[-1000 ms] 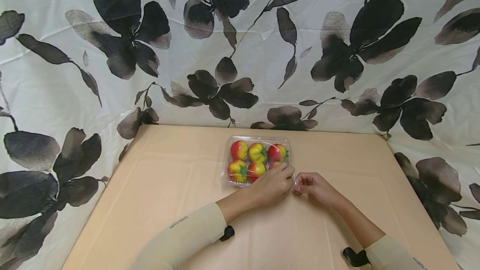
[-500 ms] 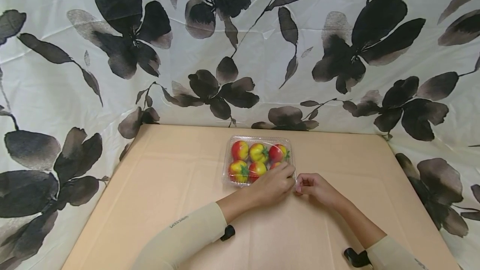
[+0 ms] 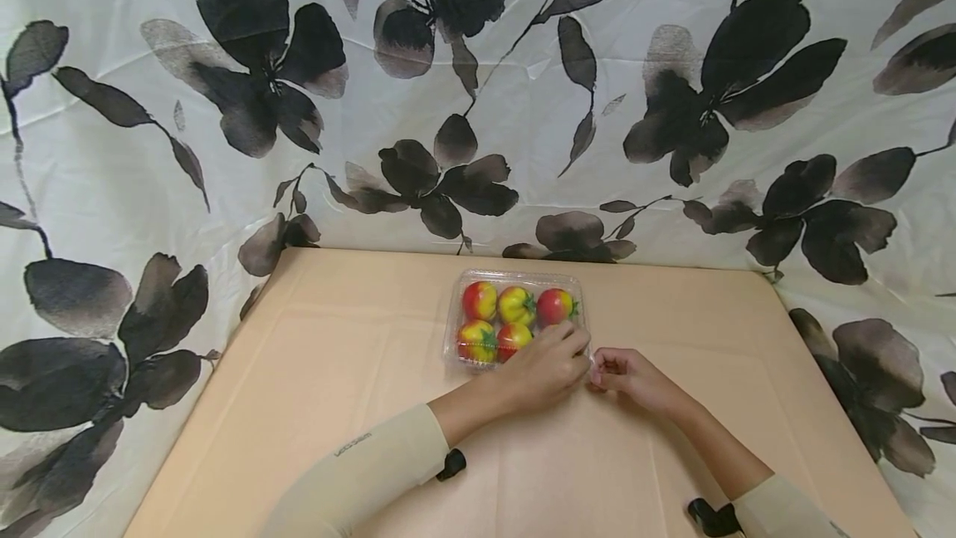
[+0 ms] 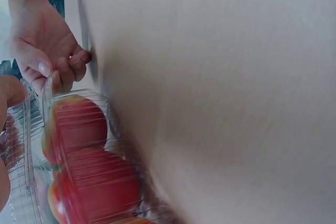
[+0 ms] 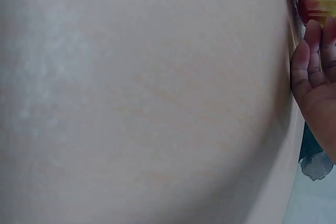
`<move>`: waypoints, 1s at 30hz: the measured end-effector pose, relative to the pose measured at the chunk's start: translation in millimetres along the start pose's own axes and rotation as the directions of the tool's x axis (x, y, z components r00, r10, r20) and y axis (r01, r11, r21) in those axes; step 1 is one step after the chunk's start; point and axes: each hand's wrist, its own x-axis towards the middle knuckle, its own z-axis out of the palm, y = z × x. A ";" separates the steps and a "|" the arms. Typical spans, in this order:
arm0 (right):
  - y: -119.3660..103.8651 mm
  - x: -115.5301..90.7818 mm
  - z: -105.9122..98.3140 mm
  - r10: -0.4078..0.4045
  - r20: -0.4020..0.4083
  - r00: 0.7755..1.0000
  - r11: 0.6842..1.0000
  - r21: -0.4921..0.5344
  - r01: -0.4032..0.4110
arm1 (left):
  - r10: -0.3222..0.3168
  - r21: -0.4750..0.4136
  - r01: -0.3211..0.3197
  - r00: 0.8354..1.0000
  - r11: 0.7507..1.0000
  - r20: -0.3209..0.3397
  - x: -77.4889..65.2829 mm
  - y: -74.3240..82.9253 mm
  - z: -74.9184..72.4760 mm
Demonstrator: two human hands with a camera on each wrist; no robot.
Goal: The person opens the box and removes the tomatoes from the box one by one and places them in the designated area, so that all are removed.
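A clear plastic clamshell box (image 3: 523,276) lies on the table with its lid over several red and yellow fruits (image 3: 480,300). Green leafy tops show on some of them. My left hand (image 3: 548,365) reaches across the box's near right part, with bent fingers gripping the lid's edge, and hides the fruit below. At the near right corner, my right hand (image 3: 627,376) pinches the box's rim between thumb and forefinger. The left wrist view shows this pinch by the right hand (image 4: 47,45) close up, beside the ribbed wall. Only part of the right hand (image 5: 317,82) appears in the right wrist view.
A tan sheet covers the table (image 3: 358,330). Behind and beside it hangs a white cloth (image 3: 538,123) with dark flower prints. Each forearm wears a pale sleeve (image 3: 373,455) and a black wrist camera (image 3: 452,464).
Both hands keep their hold at the box's near right corner. The head view has shifted very slightly, and the right hand sits a touch lower in it.
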 end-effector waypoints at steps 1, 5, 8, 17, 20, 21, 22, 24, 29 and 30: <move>0.2 -0.5 0.3 0.003 0.000 1.000 1.000 -0.001 -0.003 | 0.000 0.006 0.000 1.000 1.000 0.003 -0.1 0.2 -1.0; 1.3 -1.9 1.3 0.011 -0.005 1.000 1.000 0.002 -0.011 | -0.001 0.039 0.000 1.000 0.999 0.009 -0.1 0.3 -6.0; 2.3 -2.7 1.7 0.006 -0.009 1.000 1.000 0.002 -0.006 | -0.004 0.039 0.004 1.000 0.999 0.004 0.4 -0.6 -10.0; 3.5 -3.8 3.5 0.022 0.006 1.000 1.000 -0.003 -0.022 | -0.007 -0.002 0.007 0.999 1.000 -0.033 3.6 -7.1 -26.5; 2.7 -4.5 4.5 0.025 0.008 1.000 1.000 -0.006 -0.025 | -0.007 -0.005 0.007 0.999 1.000 -0.034 4.0 -10.1 -30.5; 2.3 -4.7 4.8 0.024 0.008 1.000 1.000 -0.007 -0.024 | -0.007 -0.006 0.007 0.999 1.000 -0.031 3.9 -10.9 -32.0; 2.0 -4.9 5.2 0.023 0.008 1.000 1.000 -0.010 -0.022 | -0.007 -0.001 0.007 1.000 1.000 -0.027 3.9 -11.7 -33.8; 1.5 -5.2 5.7 0.023 0.005 1.000 1.000 -0.012 -0.023 | -0.008 0.004 0.008 1.000 1.000 -0.021 3.7 -13.5 -36.9; -0.2 -5.9 7.4 0.035 -0.002 0.999 0.999 -0.012 -0.036 | -0.013 0.038 0.014 1.000 0.999 -0.013 1.4 -18.5 -43.8; -0.4 -6.0 7.7 0.036 -0.003 0.999 0.999 -0.013 -0.036 | -0.013 0.041 0.014 1.000 0.999 -0.016 0.7 -19.6 -45.3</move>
